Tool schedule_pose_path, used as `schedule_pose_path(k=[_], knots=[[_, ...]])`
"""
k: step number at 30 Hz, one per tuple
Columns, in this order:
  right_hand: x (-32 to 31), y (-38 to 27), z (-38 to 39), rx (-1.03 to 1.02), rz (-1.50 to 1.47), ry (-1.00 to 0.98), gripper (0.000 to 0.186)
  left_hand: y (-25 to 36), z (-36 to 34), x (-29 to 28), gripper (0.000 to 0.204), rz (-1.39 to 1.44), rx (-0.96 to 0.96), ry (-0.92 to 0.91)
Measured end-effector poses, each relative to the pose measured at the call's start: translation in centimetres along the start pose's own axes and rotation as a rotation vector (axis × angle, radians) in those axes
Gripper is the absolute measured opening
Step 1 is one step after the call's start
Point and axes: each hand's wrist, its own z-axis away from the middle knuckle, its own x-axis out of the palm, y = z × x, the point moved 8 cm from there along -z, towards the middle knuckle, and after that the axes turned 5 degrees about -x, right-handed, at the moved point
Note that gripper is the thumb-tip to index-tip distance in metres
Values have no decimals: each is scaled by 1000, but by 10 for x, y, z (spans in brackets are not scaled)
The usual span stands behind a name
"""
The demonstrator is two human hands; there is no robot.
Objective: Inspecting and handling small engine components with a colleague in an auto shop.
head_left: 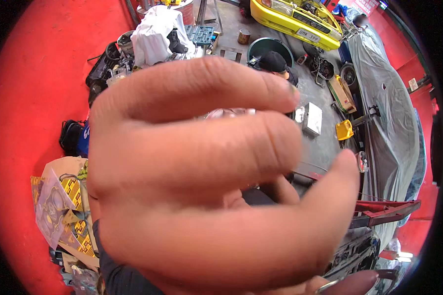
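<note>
My left hand (197,162) is raised very close to the camera and fills the middle of the view. Its bent fingers point right with gaps between them, and nothing shows in them. Dark cloth (120,275) lies below it at the lower left. What seems to be my right hand (357,284) shows only in part at the lower edge, with a thin metal band on it; its grip is hidden. A bit of skin (283,189) appears between the left fingers; I cannot tell whose. Whatever lies behind the left hand is mostly covered.
A person in a black cap (273,61) is beyond my hand, by a green tub (256,48). A yellow car front (285,22) stands far off. A grey cover (386,93) and red metal frame (386,214) are right; cardboard and patterned packaging (71,221) lie left.
</note>
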Motion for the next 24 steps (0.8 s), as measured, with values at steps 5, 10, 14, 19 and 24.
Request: schedule_pose_path(k=[5,10,14,19,24], knots=[[-17,16,1,-74,-95,34,42,-4,1,-3,26,-14,-47,65],[-10,15,-5,-101,-91,-8,42,-11,8,-5,27,38,34,47],[-10,19,-3,-75,-96,19,42,-17,15,-4,27,90,138,29],[-8,49,-7,-17,-93,-5,38,-39,38,-19,28,29,93,80],[-11,27,3,-100,-95,-20,38,-41,53,-39,28,116,44,236]])
